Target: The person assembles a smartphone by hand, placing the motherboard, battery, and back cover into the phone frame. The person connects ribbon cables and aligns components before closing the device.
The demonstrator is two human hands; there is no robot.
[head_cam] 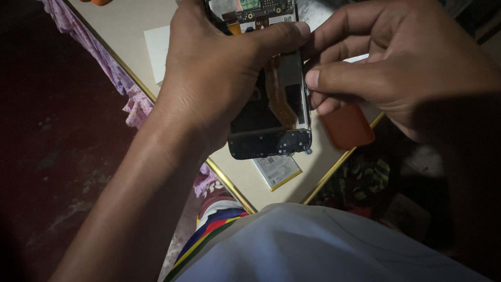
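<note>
My left hand [214,78] grips an opened smartphone [271,130], back cover off, with its circuit board, an orange flex ribbon and dark battery area exposed. The thumb lies across the phone's upper part. My right hand [396,68] is at the phone's right edge, with thumb and fingertips pinched against the metal frame. I cannot see whether a small tool is between the fingers. The phone is held above a small beige table [130,31].
On the table lie a flat battery with a yellow edge [276,171], an orange-red rounded case [347,128] and a white card [156,49]. A floral cloth [112,68] hangs off the table's left side. The dark red floor is at left, my white shirt below.
</note>
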